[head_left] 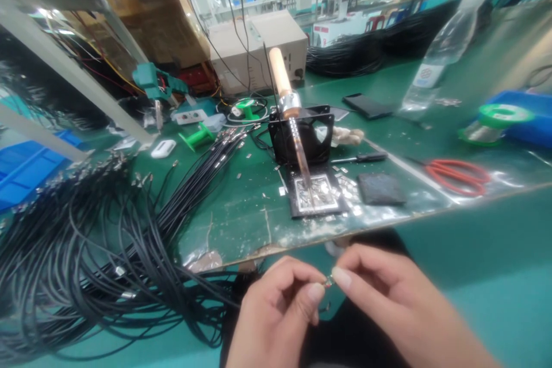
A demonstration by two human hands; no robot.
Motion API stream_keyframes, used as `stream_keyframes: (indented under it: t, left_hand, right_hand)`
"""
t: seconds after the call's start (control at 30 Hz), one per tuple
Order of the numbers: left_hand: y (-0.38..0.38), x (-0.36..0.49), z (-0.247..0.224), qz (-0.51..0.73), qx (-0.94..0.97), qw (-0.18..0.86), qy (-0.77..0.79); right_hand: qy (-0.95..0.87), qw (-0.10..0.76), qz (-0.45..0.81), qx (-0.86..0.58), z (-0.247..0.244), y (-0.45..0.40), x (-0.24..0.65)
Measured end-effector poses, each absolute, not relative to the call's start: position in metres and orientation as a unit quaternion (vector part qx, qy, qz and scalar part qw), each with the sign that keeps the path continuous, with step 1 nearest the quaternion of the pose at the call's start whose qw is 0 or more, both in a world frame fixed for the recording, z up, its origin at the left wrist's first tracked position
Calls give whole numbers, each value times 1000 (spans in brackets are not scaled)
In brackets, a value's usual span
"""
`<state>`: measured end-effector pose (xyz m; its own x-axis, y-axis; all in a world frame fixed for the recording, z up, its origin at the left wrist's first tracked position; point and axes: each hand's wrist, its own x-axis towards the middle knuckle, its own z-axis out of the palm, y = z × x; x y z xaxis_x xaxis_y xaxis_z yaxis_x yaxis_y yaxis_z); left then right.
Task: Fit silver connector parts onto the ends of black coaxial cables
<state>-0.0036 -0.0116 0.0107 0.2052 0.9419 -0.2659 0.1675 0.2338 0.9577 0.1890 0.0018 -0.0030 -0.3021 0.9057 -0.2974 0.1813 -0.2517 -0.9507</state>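
Note:
Below the table's front edge, my left hand (282,305) pinches a black cable (222,273) near its end, between thumb and index finger. My right hand (379,293) is closed at the fingertips on a small metal connector (330,281) at that cable's tip, and the fingertips of both hands nearly meet there. Above them, a soldering iron (297,144) with a wooden handle leans on a black fan (282,141), its tip down over a small tray (296,198) of metal bits.
Many black cables (142,259) cover the left side. A screwdriver (366,158), a dark pad (382,188), red-handled scissors (459,175), a phone (366,106), a plastic bottle (444,52), solder spools (495,121) and a blue bin (532,121) lie on the green table (241,207).

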Motion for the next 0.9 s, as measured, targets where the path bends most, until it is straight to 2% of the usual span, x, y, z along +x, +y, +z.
stream_keyframes:
  t: [0.27, 0.9]
  left_hand:
    - [-13, -4, 10, 305, 503, 588, 555]
    - [-11, -2, 17, 262, 453, 633, 570]
  right_hand:
    - [-564, 321, 581, -491, -13, -2, 193]
    - [-647, 291, 501, -496, -4, 4, 200]
